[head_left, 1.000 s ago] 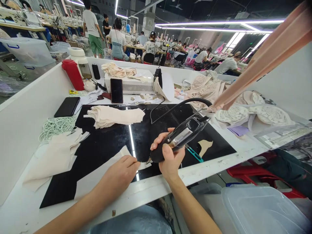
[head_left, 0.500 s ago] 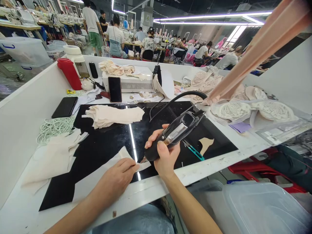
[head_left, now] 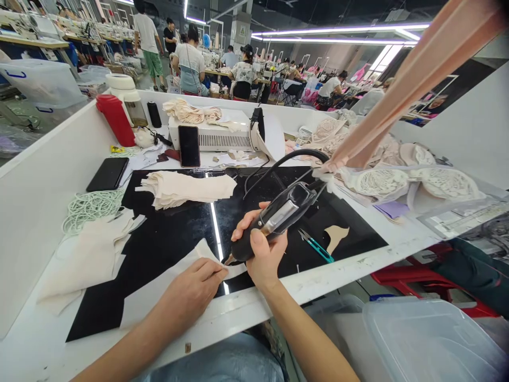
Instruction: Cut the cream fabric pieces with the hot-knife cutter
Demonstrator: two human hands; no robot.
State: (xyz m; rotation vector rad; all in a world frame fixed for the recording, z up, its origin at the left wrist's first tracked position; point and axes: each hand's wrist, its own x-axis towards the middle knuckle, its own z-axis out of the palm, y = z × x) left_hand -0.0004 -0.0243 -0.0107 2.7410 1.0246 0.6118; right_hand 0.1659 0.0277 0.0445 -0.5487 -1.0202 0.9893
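Note:
My right hand [head_left: 260, 252] is wrapped round a black corded hand tool [head_left: 278, 215], whose tip touches the edge of a pale fabric piece [head_left: 159, 289] lying on the black glossy work surface [head_left: 170, 233]. On that fabric rests my left hand [head_left: 191, 292], fingers curled and pressing it down just left of the tool tip. The tool's black cable [head_left: 286, 162] loops back over the table.
A stack of cream fabric pieces [head_left: 186, 188] lies behind, more fabric [head_left: 89, 254] and coiled cord [head_left: 91, 204] at left. Small scissors [head_left: 316, 245], a white machine [head_left: 217, 135], two phones, a red bottle [head_left: 116, 119], lace cups [head_left: 413, 180] and a clear bin [head_left: 429, 339] surround me. People work in the background.
My right hand and the tool have shifted slightly left and up along the fabric edge. My left hand has stayed pressed on the fabric.

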